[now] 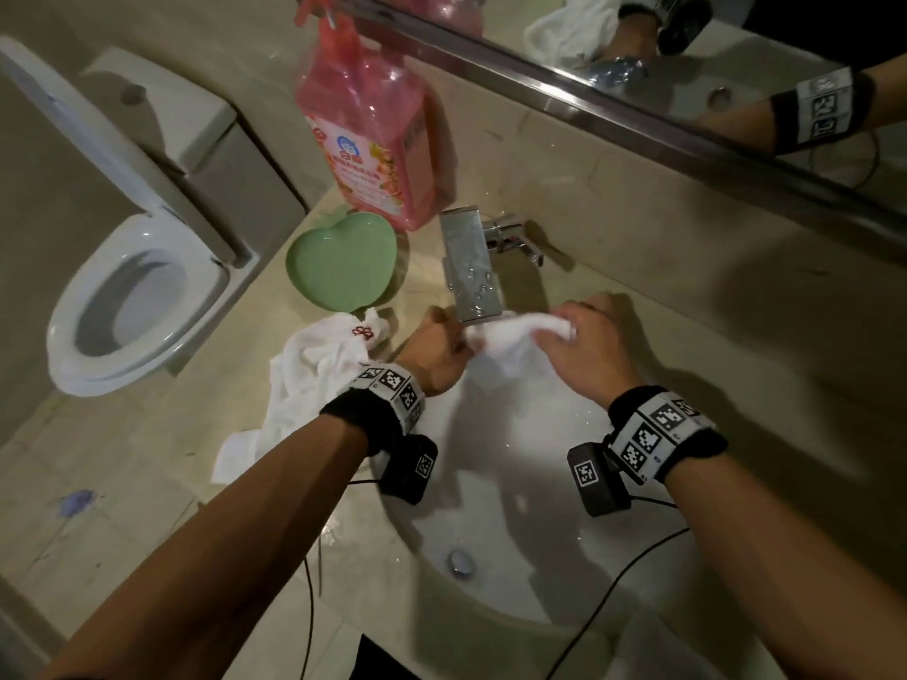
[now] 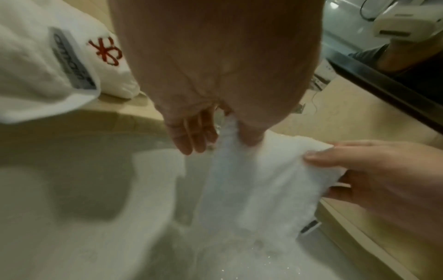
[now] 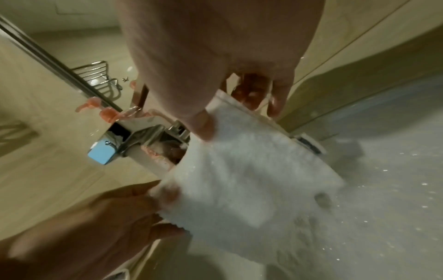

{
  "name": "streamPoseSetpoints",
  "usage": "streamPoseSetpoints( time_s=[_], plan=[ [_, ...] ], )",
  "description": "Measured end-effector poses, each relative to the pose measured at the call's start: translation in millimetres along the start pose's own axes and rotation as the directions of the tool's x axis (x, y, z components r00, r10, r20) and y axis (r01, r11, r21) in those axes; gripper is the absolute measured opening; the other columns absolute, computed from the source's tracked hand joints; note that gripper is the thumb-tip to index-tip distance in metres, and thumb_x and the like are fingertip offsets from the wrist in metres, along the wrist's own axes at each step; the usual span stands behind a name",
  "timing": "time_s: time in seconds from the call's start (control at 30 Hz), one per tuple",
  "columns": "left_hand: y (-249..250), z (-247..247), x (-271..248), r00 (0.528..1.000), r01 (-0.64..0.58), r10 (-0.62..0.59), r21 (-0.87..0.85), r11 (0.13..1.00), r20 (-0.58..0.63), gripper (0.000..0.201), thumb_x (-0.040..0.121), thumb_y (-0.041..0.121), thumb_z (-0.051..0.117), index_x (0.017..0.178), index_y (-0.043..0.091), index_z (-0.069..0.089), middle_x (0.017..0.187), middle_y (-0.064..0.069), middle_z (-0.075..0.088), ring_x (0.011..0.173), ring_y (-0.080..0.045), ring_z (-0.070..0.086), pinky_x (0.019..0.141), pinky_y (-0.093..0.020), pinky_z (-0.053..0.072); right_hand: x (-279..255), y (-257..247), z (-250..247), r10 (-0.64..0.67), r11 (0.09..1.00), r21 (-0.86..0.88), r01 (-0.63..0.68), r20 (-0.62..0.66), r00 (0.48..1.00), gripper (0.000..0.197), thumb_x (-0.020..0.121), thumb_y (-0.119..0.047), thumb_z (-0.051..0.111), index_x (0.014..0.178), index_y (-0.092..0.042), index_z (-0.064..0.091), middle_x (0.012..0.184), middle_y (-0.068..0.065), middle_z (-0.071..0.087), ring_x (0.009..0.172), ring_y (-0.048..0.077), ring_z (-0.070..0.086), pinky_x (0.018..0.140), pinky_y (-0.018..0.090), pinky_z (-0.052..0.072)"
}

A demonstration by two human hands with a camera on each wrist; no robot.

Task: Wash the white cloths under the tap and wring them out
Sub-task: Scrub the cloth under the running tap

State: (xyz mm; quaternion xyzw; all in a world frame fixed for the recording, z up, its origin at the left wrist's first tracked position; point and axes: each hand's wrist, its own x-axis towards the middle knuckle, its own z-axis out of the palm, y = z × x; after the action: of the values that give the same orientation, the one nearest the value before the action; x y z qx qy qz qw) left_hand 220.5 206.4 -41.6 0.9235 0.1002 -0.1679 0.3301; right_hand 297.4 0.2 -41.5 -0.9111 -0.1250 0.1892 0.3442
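Note:
A small white cloth hangs stretched over the white basin, just under the spout of the chrome tap. My left hand pinches its left edge between thumb and fingers. My right hand grips its right corner. No running stream is visible; droplets fleck the basin. A second, larger white cloth with a red embroidered mark lies crumpled on the counter left of the basin.
A green heart-shaped dish and a pink soap pump bottle stand on the beige counter behind the cloths. A mirror runs along the back wall. A toilet sits at the left. The drain plug is in the basin's bottom.

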Motion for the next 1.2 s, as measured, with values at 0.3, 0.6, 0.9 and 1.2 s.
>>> streamPoseSetpoints(
  time_s=[0.3,0.6,0.9,1.2],
  plan=[
    [-4,-9,9,0.990,-0.032,-0.046,-0.524,0.851,-0.135,0.018,0.097,0.014,0.058,0.099,0.026,0.071,0.090,0.013,0.073,0.084,-0.004,0.069,0.074,-0.024,0.056,1,18,-15,0.046,0.949,0.290,-0.127,0.270,0.962,0.016,0.097,-0.033,0.062,0.111,-0.027,0.061,0.103,0.001,0.070,0.095,0.023,0.067,0.080,0.038,0.053],
    [-18,-34,-26,0.982,0.094,-0.164,-0.513,0.853,-0.093,0.025,0.095,0.043,0.057,0.090,0.020,0.065,0.076,-0.003,0.067,0.074,-0.034,0.069,0.063,-0.048,0.060,6,-21,28,0.138,0.874,0.419,-0.246,0.272,0.952,0.018,0.098,-0.026,0.062,0.116,-0.022,0.065,0.113,0.013,0.069,0.100,0.034,0.069,0.081,0.056,0.061],
    [-4,-23,-33,0.954,0.226,-0.293,-0.480,0.848,-0.068,0.030,0.099,0.033,0.053,0.109,0.006,0.059,0.106,-0.019,0.067,0.095,-0.036,0.066,0.088,-0.047,0.054,-7,-65,66,-0.085,0.948,0.316,-0.035,0.357,0.930,0.046,0.068,-0.027,0.089,0.109,-0.025,0.070,0.098,0.001,0.074,0.086,0.020,0.072,0.071,0.033,0.061],
    [-14,-6,-20,0.999,0.011,-0.001,-0.220,0.975,0.047,0.087,0.066,0.028,0.084,0.139,0.016,0.039,0.130,-0.001,0.050,0.116,-0.014,0.047,0.097,-0.023,0.037,10,-35,48,0.166,0.880,0.418,-0.227,0.177,0.970,0.046,0.083,0.000,0.064,0.125,-0.020,0.062,0.109,0.002,0.072,0.100,0.021,0.069,0.077,0.037,0.061]
  ],
)
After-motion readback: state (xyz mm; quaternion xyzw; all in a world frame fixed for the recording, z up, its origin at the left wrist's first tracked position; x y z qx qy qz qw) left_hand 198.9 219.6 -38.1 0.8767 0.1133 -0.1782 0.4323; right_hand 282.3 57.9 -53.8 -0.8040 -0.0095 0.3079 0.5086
